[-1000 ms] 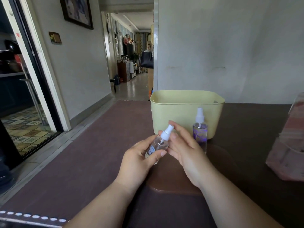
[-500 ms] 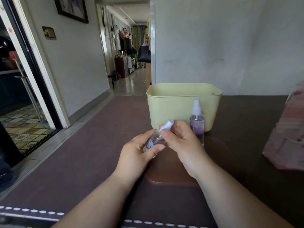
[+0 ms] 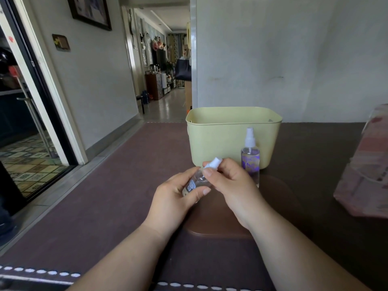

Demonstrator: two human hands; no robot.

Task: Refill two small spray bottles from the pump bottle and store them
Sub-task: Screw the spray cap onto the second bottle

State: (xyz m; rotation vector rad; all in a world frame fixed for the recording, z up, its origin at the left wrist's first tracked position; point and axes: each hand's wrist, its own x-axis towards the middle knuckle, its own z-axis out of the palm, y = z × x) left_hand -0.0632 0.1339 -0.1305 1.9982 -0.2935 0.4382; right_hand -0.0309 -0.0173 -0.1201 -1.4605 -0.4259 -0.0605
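Hands over table near edge, left hand (image 3: 176,198) gripping small spray bottle (image 3: 194,182), right hand (image 3: 233,183) pinching its cap (image 3: 214,162), bin (image 3: 220,139) just beyond.

A home is shown. A framed picture (image 3: 89,12) is hung on the wall, and a furnished hallway (image 3: 161,80) is seen beyond the table (image 3: 109,198).

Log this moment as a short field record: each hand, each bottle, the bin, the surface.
left hand: wrapped around the body of the small clear bottle
right hand: fingers pinching that bottle's white spray top
small clear bottle: tilted, held above the table, blue printed label
purple spray bottle: upright, untouched, in front of the bin
pale green bin: open top, contents hidden
table: dark brown
pump bottle: not seen
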